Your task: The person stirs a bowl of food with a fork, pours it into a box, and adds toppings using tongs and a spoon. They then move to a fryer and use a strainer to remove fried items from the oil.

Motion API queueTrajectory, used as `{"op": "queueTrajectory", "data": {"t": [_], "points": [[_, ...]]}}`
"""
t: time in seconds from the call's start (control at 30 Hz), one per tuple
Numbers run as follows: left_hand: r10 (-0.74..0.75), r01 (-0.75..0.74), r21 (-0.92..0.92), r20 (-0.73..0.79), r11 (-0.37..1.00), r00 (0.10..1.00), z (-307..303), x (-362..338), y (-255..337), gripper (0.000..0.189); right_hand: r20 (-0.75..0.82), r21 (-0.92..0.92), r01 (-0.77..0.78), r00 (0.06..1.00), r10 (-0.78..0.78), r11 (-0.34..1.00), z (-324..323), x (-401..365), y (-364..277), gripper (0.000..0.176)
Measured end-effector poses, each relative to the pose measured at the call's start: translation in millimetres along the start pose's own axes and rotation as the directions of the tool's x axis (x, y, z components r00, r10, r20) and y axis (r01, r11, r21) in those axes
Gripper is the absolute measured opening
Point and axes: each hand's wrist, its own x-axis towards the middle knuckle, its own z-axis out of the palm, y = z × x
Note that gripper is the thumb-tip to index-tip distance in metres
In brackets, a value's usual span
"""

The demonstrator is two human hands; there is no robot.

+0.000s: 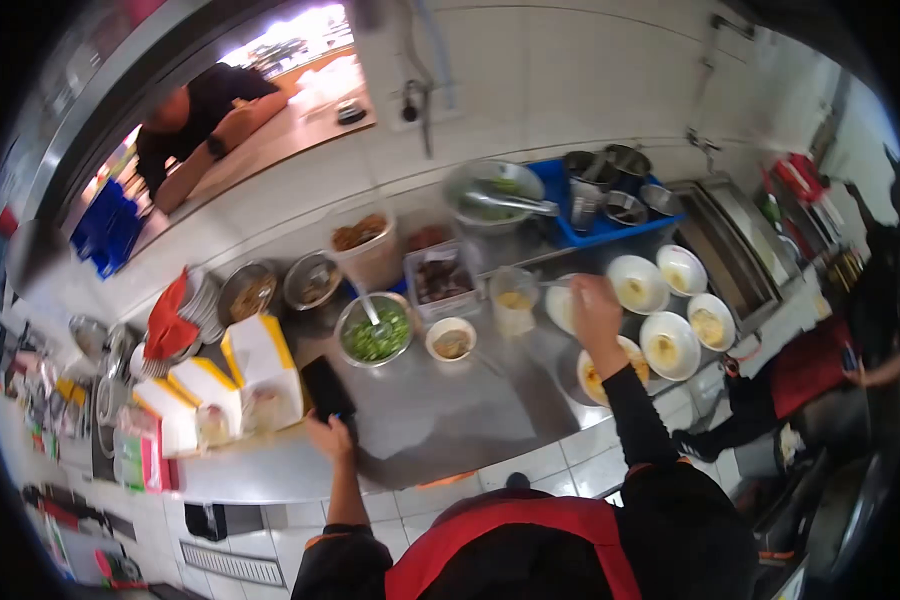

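Observation:
My right hand point(594, 308) is above the white bowls at the right of the steel counter; its fingers are blurred, and what they hold, if anything, cannot be made out. White bowls point(667, 347) with yellowish contents surround it, one partly under my wrist. My left hand point(331, 434) lies at the counter's front edge, against a dark phone-like object point(327, 389), with its fingers apart. Between my hands are a metal bowl of chopped greens point(378, 338) with a spoon and a small white bowl point(451, 340). A clear container point(513, 300) stands left of my right hand.
Open yellow-and-white boxes point(260, 375) stand at the left. Behind are a tub of brown food point(368, 245), a large bowl with tongs point(493, 196) and a blue tray point(610, 232). One person point(195, 130) leans at the hatch; another point(820, 370) is at the right.

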Motion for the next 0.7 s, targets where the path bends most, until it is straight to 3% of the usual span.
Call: {"op": "queueTrajectory", "data": {"t": [0.07,0.1,0.13,0.17,0.23,0.27,0.43,0.53,0.63,0.7], "points": [[-0.037,0.036,0.034,0.020,0.999,0.999,-4,-1,10,0.047,0.021,0.076,-0.104,0.994,0.103,0.992,-8,-6,12,0.007],[0.000,0.000,-0.002,-0.007,1.000,1.000,9,1,-11,0.046,-0.041,0.100,-0.131,0.990,0.136,0.986,-8,-14,28,0.006],[-0.013,0.014,-0.066,0.015,0.998,1.000,4,0,-2,0.046,-0.033,0.176,-0.252,0.965,0.261,0.952,-24,-13,31,0.008],[0.028,-0.028,0.022,0.016,0.999,0.999,9,3,-15,0.047,-0.061,0.243,-0.365,0.919,0.390,0.899,-38,-15,40,0.007],[0.047,-0.049,0.083,0.019,0.995,0.999,5,1,-7,0.046,-0.181,0.155,-0.513,0.826,0.534,0.845,-90,-16,58,0.006],[0.065,-0.067,0.068,0.020,0.995,0.998,6,3,-11,0.045,-0.287,0.036,-0.438,0.857,0.429,0.898,-121,-19,74,0.006],[0.123,-0.118,0.136,-0.029,0.984,0.992,13,6,-19,0.045,-0.540,-0.234,-0.618,0.725,0.429,0.750,-256,-70,179,0.009],[0.140,-0.135,0.201,-0.008,0.970,0.990,14,7,-24,0.048,-0.483,-0.501,-0.604,0.789,0.378,0.620,-283,-83,212,0.010],[0.068,-0.074,0.266,0.031,0.961,0.997,11,8,-20,0.052,-0.497,-0.539,-0.667,0.745,0.445,0.515,-291,-89,238,0.011],[0.118,-0.117,0.262,0.012,0.958,0.993,15,10,-27,0.052,-0.452,-0.548,-0.656,0.755,0.476,0.520,-292,-90,261,0.006]]}}
